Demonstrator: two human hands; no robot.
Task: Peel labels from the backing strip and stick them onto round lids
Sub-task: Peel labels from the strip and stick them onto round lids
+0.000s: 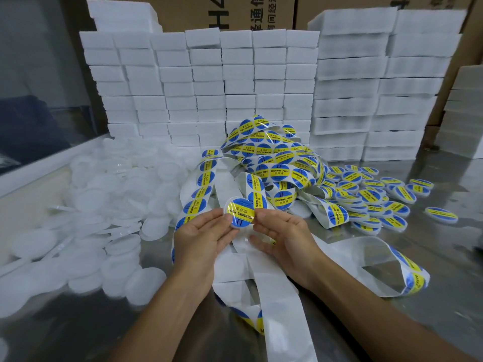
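Observation:
A round white lid [241,213] with a blue and yellow "soldering paste" label on it is held up between both hands. My left hand [200,235] pinches its left edge and my right hand [281,232] pinches its right edge. A long white backing strip [281,304] loops under my wrists, partly bare. More of the strip, with several labels on it, lies tangled in a heap [271,155] behind the lid.
A pile of plain white lids [104,218] covers the metal table's left side. Labelled lids [371,197] lie heaped at the right. Stacked white foam blocks [209,82] stand along the back, with cardboard boxes [235,11] behind them.

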